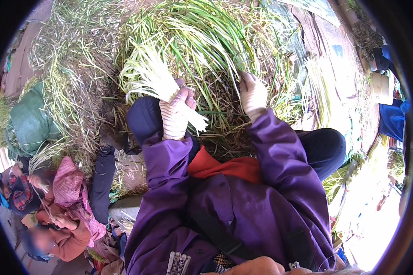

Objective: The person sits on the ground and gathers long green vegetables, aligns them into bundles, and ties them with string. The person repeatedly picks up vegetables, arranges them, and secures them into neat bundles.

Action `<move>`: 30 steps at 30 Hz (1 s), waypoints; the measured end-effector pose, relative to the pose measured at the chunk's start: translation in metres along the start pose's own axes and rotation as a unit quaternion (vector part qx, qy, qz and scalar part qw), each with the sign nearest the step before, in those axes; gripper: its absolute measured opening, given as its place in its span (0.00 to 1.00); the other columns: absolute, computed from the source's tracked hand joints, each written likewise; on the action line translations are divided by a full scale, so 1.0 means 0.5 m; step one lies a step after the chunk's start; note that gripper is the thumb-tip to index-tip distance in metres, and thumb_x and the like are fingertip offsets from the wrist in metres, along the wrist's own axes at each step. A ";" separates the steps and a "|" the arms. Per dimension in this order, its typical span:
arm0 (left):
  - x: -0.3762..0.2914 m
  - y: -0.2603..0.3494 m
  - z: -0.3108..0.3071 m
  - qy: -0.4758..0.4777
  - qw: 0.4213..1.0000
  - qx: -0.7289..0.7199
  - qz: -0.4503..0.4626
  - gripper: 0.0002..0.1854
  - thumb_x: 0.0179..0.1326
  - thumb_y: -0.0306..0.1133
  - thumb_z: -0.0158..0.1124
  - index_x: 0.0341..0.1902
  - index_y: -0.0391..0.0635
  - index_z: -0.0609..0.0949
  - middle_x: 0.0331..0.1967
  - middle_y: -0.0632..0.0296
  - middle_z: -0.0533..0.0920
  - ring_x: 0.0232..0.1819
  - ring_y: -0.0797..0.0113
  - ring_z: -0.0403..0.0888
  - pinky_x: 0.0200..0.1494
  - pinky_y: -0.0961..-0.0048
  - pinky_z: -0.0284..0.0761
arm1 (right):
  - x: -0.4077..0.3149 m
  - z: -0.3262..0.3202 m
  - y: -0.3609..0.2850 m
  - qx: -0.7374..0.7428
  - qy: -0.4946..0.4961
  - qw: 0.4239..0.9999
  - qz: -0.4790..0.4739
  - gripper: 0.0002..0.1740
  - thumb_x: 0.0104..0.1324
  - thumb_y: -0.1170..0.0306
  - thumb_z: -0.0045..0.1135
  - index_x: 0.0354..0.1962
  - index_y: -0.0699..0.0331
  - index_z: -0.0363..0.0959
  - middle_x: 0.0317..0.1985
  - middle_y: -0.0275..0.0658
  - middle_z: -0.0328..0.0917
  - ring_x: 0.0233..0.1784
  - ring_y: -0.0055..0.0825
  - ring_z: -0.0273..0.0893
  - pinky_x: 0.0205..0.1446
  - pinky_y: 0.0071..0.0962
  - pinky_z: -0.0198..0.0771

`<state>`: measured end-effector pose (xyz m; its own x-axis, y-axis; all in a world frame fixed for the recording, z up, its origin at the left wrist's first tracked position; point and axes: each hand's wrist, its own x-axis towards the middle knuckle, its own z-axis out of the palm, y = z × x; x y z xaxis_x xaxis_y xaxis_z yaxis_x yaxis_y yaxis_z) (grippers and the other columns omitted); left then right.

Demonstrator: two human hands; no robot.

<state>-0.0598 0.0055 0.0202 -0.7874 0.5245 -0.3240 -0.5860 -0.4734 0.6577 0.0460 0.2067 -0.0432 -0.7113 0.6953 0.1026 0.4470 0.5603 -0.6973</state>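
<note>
My left hand point(177, 110), in a striped knit glove with stained fingers, grips a bundle of pale, blanched chive-like stalks point(155, 74). The cut-looking white ends stick out below the fist, and the leafy ends fan out up and to the left. My right hand point(253, 91), gloved alike, is at the near right edge of a heap of long green and yellow leaves point(206, 37). Its fingertips pinch a thin pale stalk point(236, 84) at the heap; the fingers partly hide the hold.
Dry leaf litter point(79, 44) covers the ground at left. Another bunch of pale stalks point(319, 91) lies at right. A stuffed green sack point(32, 118) stands at far left. Below it, a co-worker point(65, 227) in a pink checked apron holds stalks. Dark-trousered knees flank my lap.
</note>
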 end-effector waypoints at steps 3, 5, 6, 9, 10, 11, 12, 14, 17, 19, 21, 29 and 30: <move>0.004 -0.002 -0.002 -0.012 1.000 -0.003 -0.002 0.19 0.55 0.25 0.63 0.50 0.40 0.70 0.25 0.60 0.74 0.21 0.72 0.71 0.24 0.75 0.68 | 0.044 0.059 0.006 -0.201 -0.001 0.980 -0.016 0.15 0.60 0.70 0.52 0.46 0.57 0.73 0.38 0.42 0.79 0.39 0.39 0.78 0.45 0.34 0.75; 0.004 -0.005 -0.002 -0.008 1.000 0.007 0.004 0.18 0.55 0.25 0.63 0.49 0.40 0.71 0.25 0.60 0.75 0.21 0.72 0.71 0.23 0.75 0.68 | 0.072 0.084 0.026 -0.220 -0.091 0.970 0.052 0.15 0.59 0.67 0.55 0.45 0.56 0.73 0.36 0.43 0.79 0.38 0.44 0.77 0.43 0.39 0.72; 0.004 -0.005 -0.002 -0.007 1.000 0.008 0.007 0.18 0.55 0.25 0.63 0.49 0.40 0.71 0.25 0.60 0.75 0.20 0.72 0.71 0.22 0.75 0.68 | 0.082 0.090 0.034 -0.240 -0.119 0.962 0.045 0.14 0.58 0.66 0.55 0.44 0.56 0.73 0.35 0.44 0.79 0.38 0.45 0.76 0.42 0.39 0.72; 0.006 -0.008 0.001 0.002 1.000 0.009 0.004 0.18 0.54 0.24 0.63 0.49 0.40 0.71 0.24 0.59 0.75 0.20 0.72 0.71 0.22 0.75 0.69 | 0.097 0.075 0.023 -0.211 -0.134 0.968 0.021 0.14 0.58 0.64 0.57 0.41 0.57 0.75 0.34 0.45 0.78 0.38 0.44 0.76 0.42 0.37 0.72; 0.006 -0.008 0.002 -0.001 1.000 0.008 0.004 0.18 0.54 0.24 0.63 0.48 0.40 0.71 0.24 0.59 0.75 0.20 0.72 0.72 0.22 0.75 0.69 | 0.100 0.063 0.007 -0.188 -0.136 0.973 0.013 0.12 0.59 0.65 0.57 0.41 0.58 0.74 0.34 0.45 0.78 0.39 0.42 0.77 0.42 0.36 0.72; 0.007 -0.008 0.004 -0.004 1.000 0.007 0.004 0.18 0.54 0.24 0.63 0.48 0.40 0.71 0.25 0.59 0.75 0.20 0.72 0.72 0.22 0.75 0.69 | 0.101 0.048 -0.014 -0.167 -0.141 0.976 0.013 0.11 0.60 0.67 0.56 0.41 0.59 0.74 0.34 0.46 0.78 0.39 0.40 0.77 0.43 0.34 0.73; 0.007 -0.008 0.004 -0.008 1.000 0.003 0.002 0.18 0.54 0.24 0.63 0.48 0.40 0.71 0.25 0.58 0.75 0.21 0.72 0.72 0.22 0.75 0.69 | 0.092 0.041 -0.044 -0.054 -0.143 0.982 0.108 0.12 0.58 0.68 0.59 0.41 0.59 0.75 0.34 0.45 0.78 0.37 0.37 0.77 0.42 0.34 0.73; 0.006 -0.008 0.004 -0.001 1.000 0.006 0.005 0.18 0.54 0.24 0.63 0.48 0.40 0.71 0.25 0.58 0.76 0.21 0.72 0.72 0.22 0.75 0.69 | 0.048 0.011 -0.089 0.006 -0.170 0.975 0.140 0.12 0.59 0.69 0.59 0.41 0.59 0.75 0.34 0.42 0.79 0.34 0.35 0.77 0.42 0.31 0.73; 0.005 -0.011 0.004 0.018 0.999 0.037 0.000 0.18 0.56 0.25 0.62 0.49 0.41 0.71 0.25 0.60 0.75 0.22 0.73 0.71 0.24 0.75 0.69 | -0.008 -0.005 -0.125 -0.104 -0.101 0.985 -0.091 0.10 0.59 0.68 0.59 0.40 0.58 0.75 0.33 0.42 0.80 0.32 0.35 0.77 0.39 0.29 0.74; 0.004 -0.015 0.005 0.028 0.997 0.069 -0.005 0.18 0.56 0.26 0.62 0.50 0.41 0.71 0.25 0.61 0.74 0.22 0.74 0.70 0.25 0.75 0.69 | -0.006 0.011 -0.125 -0.052 -0.130 0.990 -0.012 0.12 0.56 0.66 0.61 0.38 0.57 0.74 0.32 0.43 0.79 0.35 0.40 0.78 0.40 0.32 0.72; 0.011 -0.024 0.008 0.039 0.995 0.094 -0.004 0.18 0.56 0.25 0.62 0.49 0.41 0.71 0.25 0.60 0.74 0.22 0.73 0.70 0.25 0.75 0.69 | 0.010 0.026 -0.106 -0.075 -0.112 0.991 -0.001 0.13 0.55 0.66 0.62 0.38 0.57 0.74 0.32 0.43 0.79 0.36 0.41 0.78 0.40 0.32 0.72; 0.044 -0.104 0.048 0.167 0.972 0.166 0.007 0.08 0.52 0.23 0.66 0.35 0.43 0.78 0.20 0.65 0.79 0.17 0.75 0.73 0.19 0.80 0.67 | -0.017 0.027 -0.096 -0.049 -0.074 0.994 -0.069 0.10 0.54 0.65 0.60 0.34 0.57 0.74 0.28 0.43 0.78 0.32 0.44 0.77 0.37 0.38 0.71; 0.047 -0.109 0.049 0.167 0.966 0.199 -0.016 0.09 0.52 0.23 0.66 0.37 0.42 0.78 0.24 0.64 0.80 0.20 0.74 0.76 0.21 0.79 0.71 | -0.022 0.026 -0.102 -0.033 -0.080 0.994 -0.069 0.11 0.55 0.63 0.59 0.35 0.57 0.74 0.29 0.43 0.78 0.33 0.43 0.77 0.38 0.38 0.71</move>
<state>-0.0417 0.0610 -0.0068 -0.8267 0.2457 -0.5062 -0.5437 -0.1173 0.8310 0.0243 0.1647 -0.0180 -0.8431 0.5322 0.0770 0.3696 0.6775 -0.6360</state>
